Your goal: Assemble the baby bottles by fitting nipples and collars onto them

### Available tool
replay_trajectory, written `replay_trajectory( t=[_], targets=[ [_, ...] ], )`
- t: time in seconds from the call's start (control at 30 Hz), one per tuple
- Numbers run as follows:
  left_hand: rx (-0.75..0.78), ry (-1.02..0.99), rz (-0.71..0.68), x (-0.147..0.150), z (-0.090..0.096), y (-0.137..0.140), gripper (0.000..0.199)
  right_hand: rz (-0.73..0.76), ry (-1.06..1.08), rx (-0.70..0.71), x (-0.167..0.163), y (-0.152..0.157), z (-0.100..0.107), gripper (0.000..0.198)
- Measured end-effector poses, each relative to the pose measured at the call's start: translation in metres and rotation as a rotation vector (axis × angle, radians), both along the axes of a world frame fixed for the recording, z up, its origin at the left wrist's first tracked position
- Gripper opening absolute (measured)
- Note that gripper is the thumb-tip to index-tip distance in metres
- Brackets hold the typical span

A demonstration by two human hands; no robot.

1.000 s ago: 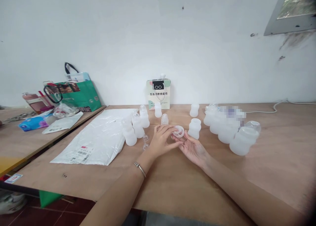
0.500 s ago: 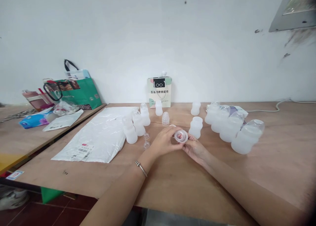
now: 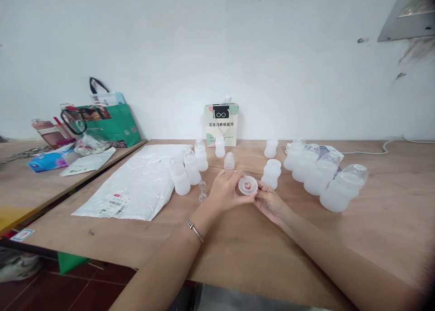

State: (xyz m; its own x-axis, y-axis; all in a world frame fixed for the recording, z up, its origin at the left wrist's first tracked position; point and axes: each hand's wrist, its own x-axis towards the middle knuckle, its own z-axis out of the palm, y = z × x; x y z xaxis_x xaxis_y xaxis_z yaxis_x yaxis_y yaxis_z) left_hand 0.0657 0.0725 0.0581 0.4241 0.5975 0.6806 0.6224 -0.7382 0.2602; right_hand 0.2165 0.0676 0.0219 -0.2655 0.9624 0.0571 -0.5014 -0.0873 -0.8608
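Observation:
Both hands hold a clear, round baby bottle nipple piece (image 3: 248,185) above the table, its circular side facing me. My left hand (image 3: 224,188) grips its left side and lower rim between thumb and fingers. On the right edge, the fingertips of my right hand (image 3: 270,203) pinch the rim. Two small clear nipples (image 3: 203,191) lie left of my left hand. Just behind that hand stands a clear domed cap (image 3: 229,160). An uncapped frosted baby bottle (image 3: 271,174) stands beyond my right hand.
Capped bottles stand in a row at right (image 3: 343,188), others at left (image 3: 180,177). A white plastic mailer (image 3: 132,184) lies left of them. At the back are a paper bag (image 3: 221,125) and another bottle (image 3: 271,148). A green bag (image 3: 118,125) sits on the left table.
The view has shifted slightly. The clear nipple piece stays between both hands, tilted a little more toward me. My left hand now covers more of the area just behind it.

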Motion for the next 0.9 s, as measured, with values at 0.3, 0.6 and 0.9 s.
replay_trajectory(
  t=[0.3, 0.6, 0.9],
  targets=[
    [0.198, -0.055, -0.165, 0.0021, -0.0015, -0.0041, 0.026, 0.041, -0.03, 0.016, 0.0027, 0.0035, -0.0024, 0.014],
    [0.233, -0.071, -0.044, 0.0005, -0.002, 0.0005, 0.025, 0.047, 0.04, -0.044, -0.0051, -0.0019, -0.0033, 0.024],
    [0.168, -0.098, -0.112, -0.002, 0.0004, -0.0013, 0.029, -0.007, -0.011, -0.014, -0.0007, 0.0012, 0.0012, 0.018]
  ],
)
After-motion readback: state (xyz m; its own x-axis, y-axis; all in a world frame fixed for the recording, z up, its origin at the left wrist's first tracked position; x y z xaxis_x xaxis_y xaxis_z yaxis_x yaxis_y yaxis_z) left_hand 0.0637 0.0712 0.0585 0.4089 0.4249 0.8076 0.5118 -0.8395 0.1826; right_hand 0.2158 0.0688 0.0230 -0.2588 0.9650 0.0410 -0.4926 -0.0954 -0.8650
